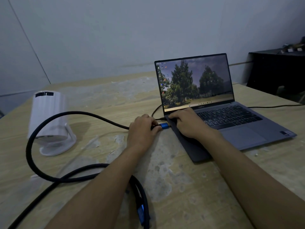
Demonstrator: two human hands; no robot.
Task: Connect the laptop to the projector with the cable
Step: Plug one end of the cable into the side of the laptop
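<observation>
Two hands at a worn wooden desk (102, 96) by a bare grey wall (115, 38): left hand (142, 129) grip pinching cable (69, 114) plug at laptop (231, 123) edge, right hand (189, 123) flat on laptop, grip released.

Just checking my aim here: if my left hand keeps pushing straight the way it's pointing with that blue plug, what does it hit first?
The left hand aims the blue plug at the laptop, so it would likely meet its left edge first, just below the thin cable already there. Exact port alignment is unclear.
</observation>
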